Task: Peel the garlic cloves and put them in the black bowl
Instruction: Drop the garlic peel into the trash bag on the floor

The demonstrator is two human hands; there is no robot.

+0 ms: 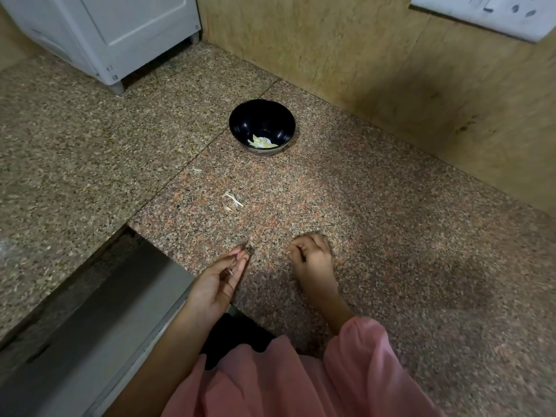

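Speckled granite counter (pixel 391 206) carries the black bowl (pixel 237 121), peeled cloves (pixel 261 142) already inside. Nearer than the bowl lie skins (pixel 232 200); left hand (pixel 221 279) is loosely open, right hand (pixel 313 260) curled, contents hidden. Little apparently remains.

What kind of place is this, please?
Probably a home kitchen: a speckled granite counter, a white appliance at the back, and a black bowl with peeled garlic.
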